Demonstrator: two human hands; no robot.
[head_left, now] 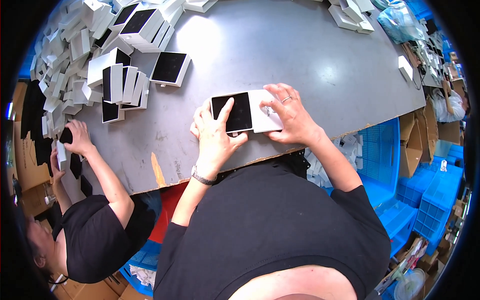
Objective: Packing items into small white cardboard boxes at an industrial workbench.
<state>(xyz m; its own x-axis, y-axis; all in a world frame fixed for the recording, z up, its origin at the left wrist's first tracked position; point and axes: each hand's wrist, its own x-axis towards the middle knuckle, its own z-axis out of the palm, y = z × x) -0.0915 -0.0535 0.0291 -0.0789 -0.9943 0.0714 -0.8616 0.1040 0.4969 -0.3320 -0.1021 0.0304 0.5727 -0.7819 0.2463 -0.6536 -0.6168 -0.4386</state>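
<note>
In front of me on the grey table lies a small white drawer box, its inner tray [239,111] lined in black and its white sleeve [264,116] with dark print on top. The tray sticks out to the left of the sleeve. My left hand [214,134] grips the tray's left side, the index finger lying on the black lining and the thumb along the near edge by a small pull tab. Around the right end of the sleeve, my right hand [296,119] is closed, with fingers at the far edge and thumb side at the near edge.
Black-lined boxes [170,68] and a heap of white boxes [67,80] cover the table's left side. A co-worker [95,235] handles a box at lower left. More white boxes [345,17] lie far right. A blue crate [379,150] with white pieces stands below the table edge.
</note>
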